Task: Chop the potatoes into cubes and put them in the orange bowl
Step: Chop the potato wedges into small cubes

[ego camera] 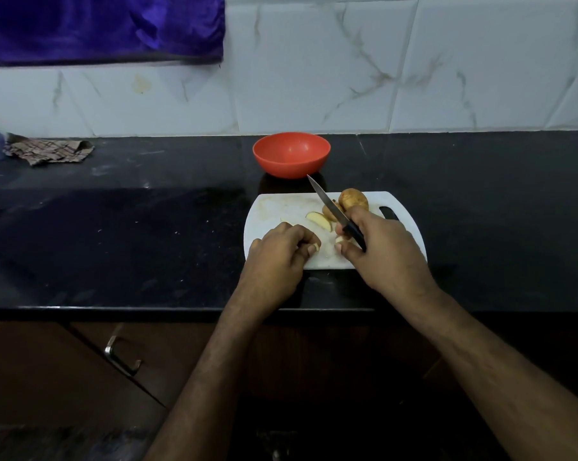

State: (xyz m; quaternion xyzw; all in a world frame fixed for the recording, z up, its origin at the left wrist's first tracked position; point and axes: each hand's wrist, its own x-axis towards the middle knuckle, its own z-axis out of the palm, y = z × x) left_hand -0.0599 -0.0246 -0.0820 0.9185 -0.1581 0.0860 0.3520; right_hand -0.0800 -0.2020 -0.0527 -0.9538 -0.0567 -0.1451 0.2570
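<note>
Potato pieces [318, 221] half hidden: left hand [277, 251] pinches one, right hand [377, 247] grips knife [334, 211]

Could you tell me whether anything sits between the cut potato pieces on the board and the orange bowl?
Nothing blocks the way. The orange bowl stands just behind the cutting board, with bare counter between. Only the knife in the right hand angles toward it.

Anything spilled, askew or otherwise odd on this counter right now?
Nothing spilled or damaged. The cutting board lies flat, the orange bowl sits upright behind it with no potato inside, and the right hand grips the knife. A crumpled checked cloth lies at far left.
</note>
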